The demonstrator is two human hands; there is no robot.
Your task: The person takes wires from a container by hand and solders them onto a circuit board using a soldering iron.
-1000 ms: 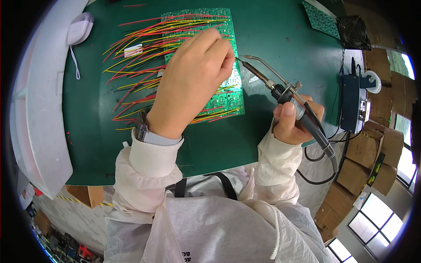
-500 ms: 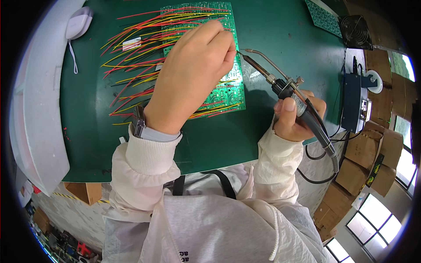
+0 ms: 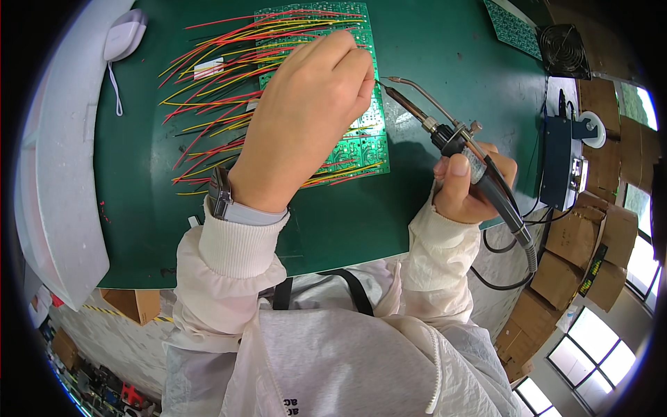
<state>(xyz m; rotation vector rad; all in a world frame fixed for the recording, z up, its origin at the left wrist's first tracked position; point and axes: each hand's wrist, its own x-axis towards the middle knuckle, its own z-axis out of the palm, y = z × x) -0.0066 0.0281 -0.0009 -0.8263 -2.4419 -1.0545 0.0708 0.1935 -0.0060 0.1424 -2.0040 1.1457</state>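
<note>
My right hand grips a soldering iron with a thin metal feed tube clamped alongside it. The iron's tip points up and left, close to the right edge of a green circuit board panel. Over the panel, my left hand is closed, its fingertips turned away near that same edge. What those fingers pinch is hidden behind the hand. Red, yellow and black wires fan out leftward from the panel, partly beneath my left hand and wrist.
A pale case with a strap lies at the far left of the green mat. At the far right are another circuit board, a black fan and a blue box beside a white spool. Cardboard boxes stand beyond the table.
</note>
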